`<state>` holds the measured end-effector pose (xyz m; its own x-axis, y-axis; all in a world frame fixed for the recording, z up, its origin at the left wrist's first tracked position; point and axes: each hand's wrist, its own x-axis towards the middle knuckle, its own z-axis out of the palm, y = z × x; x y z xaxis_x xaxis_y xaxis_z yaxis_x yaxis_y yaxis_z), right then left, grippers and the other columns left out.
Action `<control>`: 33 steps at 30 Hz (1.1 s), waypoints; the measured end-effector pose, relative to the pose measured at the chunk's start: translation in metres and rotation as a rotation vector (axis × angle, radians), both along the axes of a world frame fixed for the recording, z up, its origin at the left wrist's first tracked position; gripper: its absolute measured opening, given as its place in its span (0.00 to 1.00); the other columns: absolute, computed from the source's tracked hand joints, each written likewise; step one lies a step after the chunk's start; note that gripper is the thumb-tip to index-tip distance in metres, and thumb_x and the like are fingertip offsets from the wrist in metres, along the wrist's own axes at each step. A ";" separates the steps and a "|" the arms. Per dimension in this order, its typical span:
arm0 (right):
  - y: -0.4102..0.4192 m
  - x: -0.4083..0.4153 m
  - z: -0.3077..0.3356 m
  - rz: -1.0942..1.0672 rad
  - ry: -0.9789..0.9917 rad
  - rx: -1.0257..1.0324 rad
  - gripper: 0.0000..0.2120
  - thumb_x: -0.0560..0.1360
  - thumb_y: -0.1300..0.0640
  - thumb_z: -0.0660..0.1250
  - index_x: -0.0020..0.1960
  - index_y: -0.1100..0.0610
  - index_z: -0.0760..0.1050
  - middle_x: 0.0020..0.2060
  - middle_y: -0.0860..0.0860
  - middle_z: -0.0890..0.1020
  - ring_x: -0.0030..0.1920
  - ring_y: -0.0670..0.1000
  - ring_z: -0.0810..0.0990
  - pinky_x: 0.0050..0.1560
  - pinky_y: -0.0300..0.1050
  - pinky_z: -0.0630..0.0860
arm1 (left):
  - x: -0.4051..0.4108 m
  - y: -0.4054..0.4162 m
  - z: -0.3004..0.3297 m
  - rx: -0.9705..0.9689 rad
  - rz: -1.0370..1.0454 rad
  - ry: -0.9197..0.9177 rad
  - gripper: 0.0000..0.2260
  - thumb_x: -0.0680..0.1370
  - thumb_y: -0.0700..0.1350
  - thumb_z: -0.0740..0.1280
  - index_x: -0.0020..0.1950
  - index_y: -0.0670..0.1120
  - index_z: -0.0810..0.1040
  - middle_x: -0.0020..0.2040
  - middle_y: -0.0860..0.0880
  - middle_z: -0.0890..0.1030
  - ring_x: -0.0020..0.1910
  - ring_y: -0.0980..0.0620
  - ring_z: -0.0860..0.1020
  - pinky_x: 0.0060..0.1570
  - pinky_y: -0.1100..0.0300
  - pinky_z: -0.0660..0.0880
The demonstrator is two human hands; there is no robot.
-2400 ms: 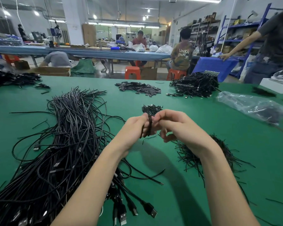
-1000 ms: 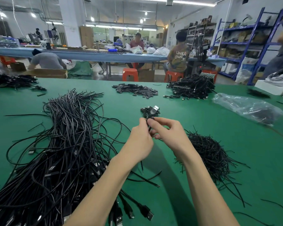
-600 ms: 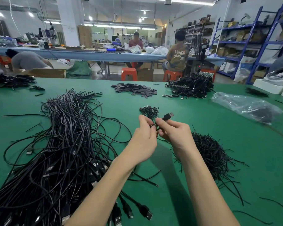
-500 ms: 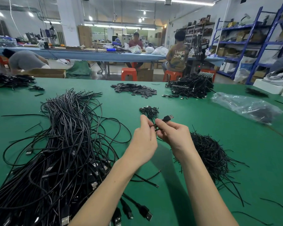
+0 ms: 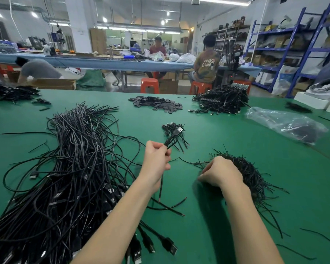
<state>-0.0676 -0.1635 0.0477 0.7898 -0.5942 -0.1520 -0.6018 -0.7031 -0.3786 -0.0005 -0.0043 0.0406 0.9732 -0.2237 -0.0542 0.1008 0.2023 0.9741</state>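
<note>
1. Step in hand, as judged: fetching one tie for the cable. To do it well, the left grip point(image 5: 156, 161) pinches the loops tight just below the fold so they cannot spring apart. The right grip point(image 5: 220, 173) picks a single tie, not a clump, and draws it sideways off the pile's edge so its neighbours do not drag along.
2. Left grip: clenched round the folded cable point(image 5: 169, 141), with thumb and forefinger pinching the strands, raised above the table point(image 5: 227, 134). The USB plug point(image 5: 179, 130) sticks up and away past the fingers. A loose tail hangs below the fist, its bare end near the table.
3. Right grip: knuckles up, fingers curled down onto the near-left edge of the tie pile point(image 5: 250, 172), touching it. The fingertips are hidden under the hand, so I cannot tell whether a tie is already pinched.
4. The two grips are apart, the left one higher. Judged: the tie has to come across to the cable, and the wrap sits best around the middle of the loops.
5. Outward: a few bundled cables point(image 5: 169, 126) lie on the table just beyond the held one. A heap of loose cables point(image 5: 71, 168) fills the left side, plugs toward the near edge. A clear plastic bag point(image 5: 286, 124) lies at far right.
</note>
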 end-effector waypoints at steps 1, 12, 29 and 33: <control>0.000 0.001 -0.002 -0.018 0.000 -0.004 0.18 0.67 0.50 0.77 0.55 0.53 0.82 0.54 0.54 0.83 0.53 0.57 0.82 0.56 0.51 0.81 | 0.000 0.001 0.000 0.005 0.000 0.004 0.06 0.81 0.36 0.56 0.49 0.47 0.65 0.40 0.47 0.74 0.31 0.55 0.66 0.22 0.67 0.60; 0.012 0.002 -0.001 0.155 0.105 -0.171 0.03 0.75 0.57 0.63 0.45 0.56 0.74 0.44 0.54 0.80 0.44 0.57 0.78 0.42 0.44 0.72 | 0.000 0.005 0.004 -0.021 -0.054 0.020 0.05 0.82 0.37 0.56 0.51 0.47 0.65 0.40 0.47 0.74 0.25 0.59 0.64 0.21 0.67 0.58; 0.016 -0.002 0.025 0.335 -0.971 0.812 0.07 0.78 0.68 0.70 0.46 0.59 0.83 0.43 0.57 0.87 0.43 0.51 0.85 0.44 0.44 0.83 | 0.006 0.004 -0.002 -0.035 -0.048 0.064 0.06 0.82 0.36 0.56 0.49 0.47 0.65 0.38 0.47 0.73 0.25 0.57 0.62 0.20 0.67 0.56; 0.031 0.003 0.021 0.459 -1.089 1.042 0.15 0.77 0.72 0.69 0.42 0.52 0.85 0.48 0.59 0.87 0.49 0.56 0.86 0.53 0.49 0.83 | 0.005 0.004 0.000 -0.069 -0.065 0.084 0.06 0.82 0.36 0.57 0.49 0.46 0.65 0.37 0.47 0.73 0.25 0.57 0.62 0.19 0.67 0.56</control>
